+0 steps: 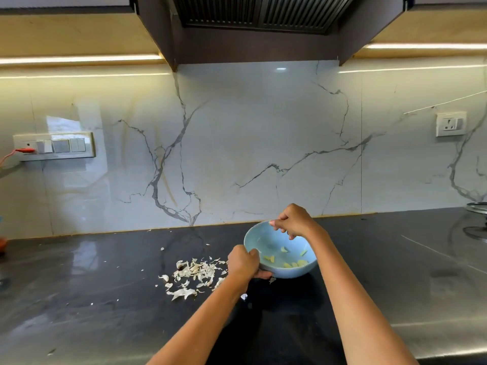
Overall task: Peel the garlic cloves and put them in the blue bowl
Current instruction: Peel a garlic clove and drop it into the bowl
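Both hands, left hand (243, 262) and right hand (291, 219), grip the blue bowl (266, 237) rim.

I stand facing a white marble-look backsplash (263, 143) with grey veins, above a glossy dark countertop (105, 272). A dark range hood (253, 25) hangs overhead, with warm light strips (79, 59) glowing under the cabinets either side. A switch panel (54, 146) sits left, a socket (451, 124) right.

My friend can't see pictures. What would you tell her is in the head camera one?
Two hands hold a tilted blue bowl with peeled garlic cloves inside: the left hand grips its near rim, the right hand its far rim. Papery garlic skins lie scattered on the dark countertop left of it.
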